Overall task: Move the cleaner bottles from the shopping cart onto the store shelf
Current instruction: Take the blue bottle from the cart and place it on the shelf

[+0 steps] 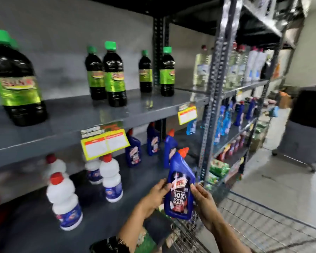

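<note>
- We face the store shelf (102,123), a grey metal rack; its upper board carries dark bottles with green caps (114,75), and the lower board (98,212) carries white bottles with red caps (110,179) and a few blue bottles (133,152) further back.
- The wire shopping cart (254,223) sits at the lower right, just under our hands and close against the shelf's front edge.
- We hold one blue cleaner bottle (179,187) upright above the cart's rim, its long axis near vertical, its red-orange cap tipped slightly right, the label towards us.
- Our left hand (156,195) is closed around the bottle's left side, and our right hand (204,201) pinches its right edge, so both hands share the grip.
- The open spot on the lower board lies ahead and to the left of the bottle, near the other blue bottles; we judge the left hand is nearer to it, so the move goes forward and leftward.
</note>
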{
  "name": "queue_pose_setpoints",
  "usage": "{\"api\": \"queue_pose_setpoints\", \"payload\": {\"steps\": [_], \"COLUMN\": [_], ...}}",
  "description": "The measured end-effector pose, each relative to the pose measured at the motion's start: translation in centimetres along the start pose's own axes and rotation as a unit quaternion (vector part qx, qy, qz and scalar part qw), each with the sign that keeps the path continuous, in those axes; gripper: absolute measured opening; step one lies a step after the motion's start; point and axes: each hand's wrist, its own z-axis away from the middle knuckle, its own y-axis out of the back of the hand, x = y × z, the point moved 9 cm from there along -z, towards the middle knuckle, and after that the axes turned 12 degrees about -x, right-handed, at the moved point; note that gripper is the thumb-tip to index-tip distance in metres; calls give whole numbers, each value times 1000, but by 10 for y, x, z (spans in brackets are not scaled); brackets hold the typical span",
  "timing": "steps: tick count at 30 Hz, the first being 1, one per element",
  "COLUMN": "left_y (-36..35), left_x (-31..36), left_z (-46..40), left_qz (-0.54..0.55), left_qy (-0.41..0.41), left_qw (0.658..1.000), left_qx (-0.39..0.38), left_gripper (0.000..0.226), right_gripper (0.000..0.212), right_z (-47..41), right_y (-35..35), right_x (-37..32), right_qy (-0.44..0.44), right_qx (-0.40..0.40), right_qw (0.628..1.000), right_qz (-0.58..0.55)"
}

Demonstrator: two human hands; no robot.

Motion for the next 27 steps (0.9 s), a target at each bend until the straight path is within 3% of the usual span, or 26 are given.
{"api": "queue_pose_setpoints", "payload": {"steps": [2, 5, 10, 15, 22, 27], "left_y": [6, 17, 39, 79, 92, 83], "left_x": [-10, -11, -14, -9, -19, -20], "left_z": [1, 2, -2, -33, -45, -26], "left_qz": [-27, -71, -179, -233, -200, -160], "left_qy": [4, 7, 14, 36, 61, 46], "left_qw": [1000, 996, 978, 952, 944, 938], "left_qx": [15, 44, 103, 197, 255, 303], "left_gripper": [14, 15, 44, 44, 50, 38], "right_gripper": [44, 20, 26, 32, 33, 38], "right_z": [0, -7, -27, -95, -132, -131], "right_y": [0, 1, -7, -8, -2, 4], "right_x": [4, 8, 11, 15, 27, 38], "right_qy": [5, 11, 2, -19, -25, -33], "right_qx": [-8, -2, 11, -59, -66, 5], "right_qw": [1000, 1000, 996, 984, 975, 972], "right_qz": [11, 19, 90, 167, 209, 234]}}
